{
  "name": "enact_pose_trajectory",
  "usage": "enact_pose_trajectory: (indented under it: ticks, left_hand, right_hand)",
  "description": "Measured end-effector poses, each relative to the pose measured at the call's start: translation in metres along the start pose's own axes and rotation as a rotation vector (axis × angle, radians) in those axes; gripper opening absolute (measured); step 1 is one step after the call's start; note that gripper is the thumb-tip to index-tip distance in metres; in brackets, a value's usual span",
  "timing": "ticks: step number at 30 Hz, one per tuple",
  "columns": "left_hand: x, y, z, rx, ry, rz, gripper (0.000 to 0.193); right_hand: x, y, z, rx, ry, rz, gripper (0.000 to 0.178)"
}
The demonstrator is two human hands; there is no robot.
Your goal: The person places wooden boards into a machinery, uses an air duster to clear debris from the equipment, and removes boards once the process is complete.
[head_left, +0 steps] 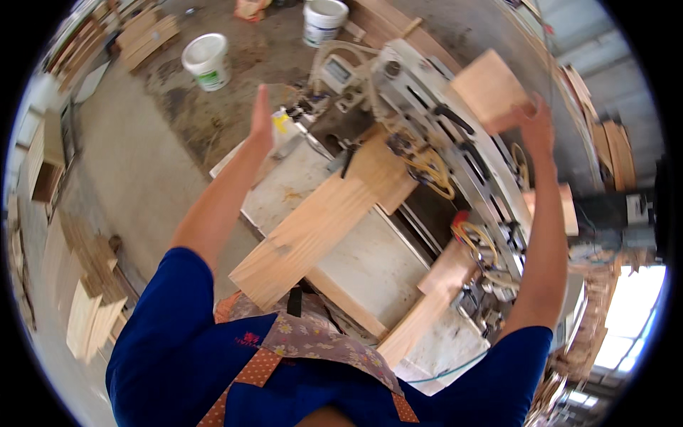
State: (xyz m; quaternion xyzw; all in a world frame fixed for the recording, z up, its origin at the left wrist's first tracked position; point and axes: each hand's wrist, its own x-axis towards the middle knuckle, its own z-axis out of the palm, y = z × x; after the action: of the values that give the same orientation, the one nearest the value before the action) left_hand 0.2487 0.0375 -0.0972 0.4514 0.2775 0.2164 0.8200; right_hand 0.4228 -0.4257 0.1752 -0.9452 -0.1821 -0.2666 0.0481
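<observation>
My right hand [538,127] is raised at the far right, its fingers closed on the edge of a short wooden board [489,85]. The board is held above the metal beam [455,128] of a woodworking machine. My left hand [262,117] is stretched out edge-on beyond the left end of the machine, holding nothing. Between my arms, a long pale plank [306,238] lies slantwise on the white machine table [356,263], its far end against a wider wooden piece [384,167]. A second plank [409,334] lies nearer the right, end to end with another piece [452,267].
Yellow air hoses [434,171] and black clamp handles [455,117] line the beam. White buckets [208,60] [324,21] stand on the floor beyond. Stacked boards [146,35] lie at the far left, more boards [92,320] at the near left. A wooden strip [345,302] runs along the table's near edge.
</observation>
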Motion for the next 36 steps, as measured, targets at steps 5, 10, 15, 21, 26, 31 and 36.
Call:
enact_pose_trajectory:
  ticks: [5, 10, 15, 21, 26, 31, 36]
  left_hand:
    - [0.033, -0.01, 0.017, 0.042, 0.044, -0.151, 0.089]
    - [0.051, -0.028, 0.008, 0.1, 0.076, -0.188, 0.097]
    - [0.04, -0.029, 0.042, 0.332, 0.138, -0.009, 0.082]
    - [0.034, -0.026, 0.047, 0.41, 0.341, 0.203, 0.061]
    - [0.043, -0.027, 0.04, 0.464, 0.392, 0.274, 0.057]
    - [0.047, -0.032, 0.044, 0.753, 0.423, 0.44, 0.06]
    - [-0.042, 0.079, 0.126, 0.283, -0.294, 0.829, 0.063]
  right_hand:
    - [0.049, -0.001, 0.013, -0.08, -0.225, 0.118, 0.059]
    - [0.061, -0.015, 0.01, 0.158, -0.438, 0.352, 0.056]
    - [0.061, 0.011, 0.003, 0.344, -0.571, 0.369, 0.055]
    - [0.069, 0.018, -0.006, 0.395, -0.585, 0.348, 0.049]
    - [0.096, -0.007, -0.086, 0.359, -0.392, 0.221, 0.04]
    - [0.103, -0.045, -0.205, 0.249, -0.309, 0.062, 0.042]
    - [0.066, -0.061, -0.251, 0.222, -0.129, -0.064, 0.049]
